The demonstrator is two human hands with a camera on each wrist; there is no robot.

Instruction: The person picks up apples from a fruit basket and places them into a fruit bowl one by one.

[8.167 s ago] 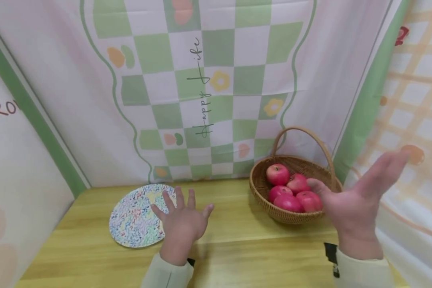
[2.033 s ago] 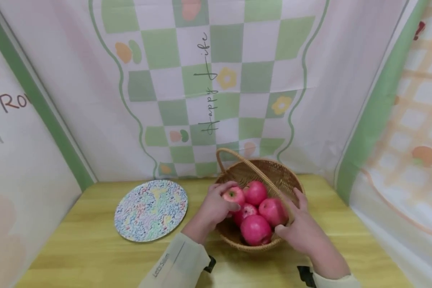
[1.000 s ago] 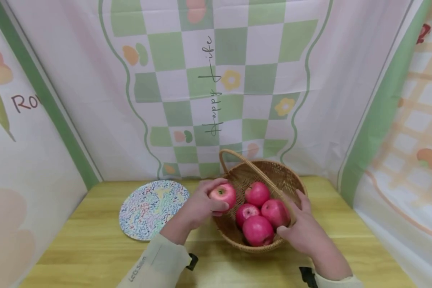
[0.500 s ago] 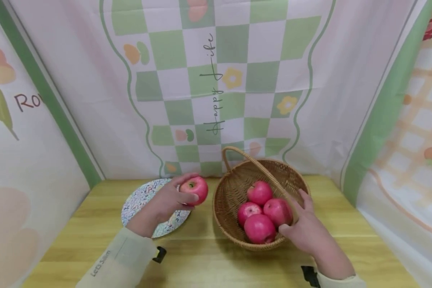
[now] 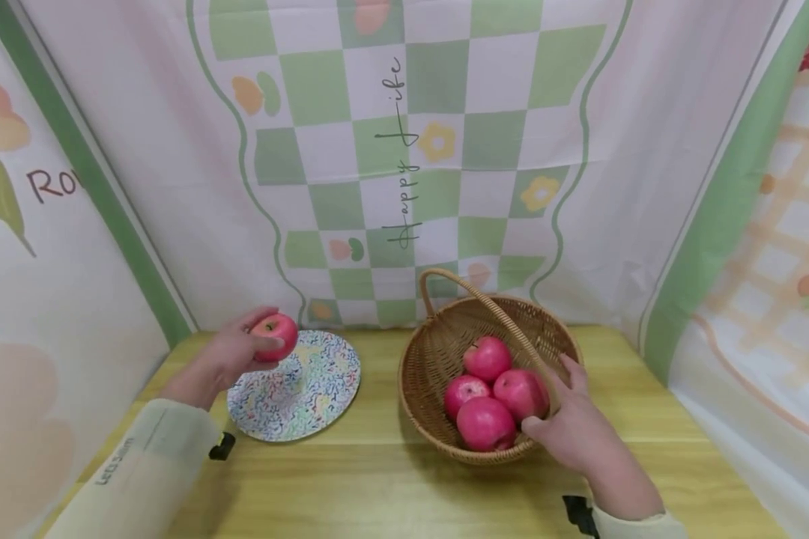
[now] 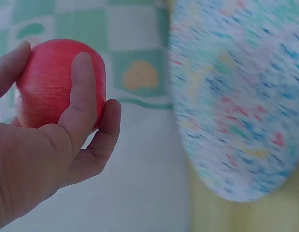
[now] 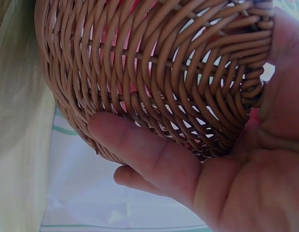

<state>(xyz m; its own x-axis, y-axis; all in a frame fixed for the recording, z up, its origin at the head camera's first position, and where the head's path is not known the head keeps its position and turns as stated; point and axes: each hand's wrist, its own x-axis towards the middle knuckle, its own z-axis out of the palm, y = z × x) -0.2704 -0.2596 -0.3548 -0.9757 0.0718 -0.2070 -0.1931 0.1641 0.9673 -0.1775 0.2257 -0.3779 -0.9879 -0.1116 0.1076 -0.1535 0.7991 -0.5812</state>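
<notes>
My left hand (image 5: 232, 352) grips a red apple (image 5: 276, 337) above the back left of a round, multicoloured speckled plate (image 5: 303, 400). Fingers and thumb wrap round the apple in the left wrist view, with the plate (image 6: 236, 106) off to the right. My right hand (image 5: 576, 423) holds the right rim of a brown wicker basket (image 5: 418, 389) with an arched handle. Fingers lie along the outside of the woven wall (image 7: 139, 72) in the right wrist view. Several red apples (image 5: 487, 424) sit together in the basket.
All of it stands on a light wooden table (image 5: 350, 486). Behind hangs a green-and-white checked curtain (image 5: 377, 150). A printed panel (image 5: 61, 284) bounds the left side and an orange-checked cloth (image 5: 782, 262) the right.
My left hand has lifted an apple from the basket and carried it left, over the plate. The basket was earlier pulled nearer the middle; my right hand keeps its place on the rim.
</notes>
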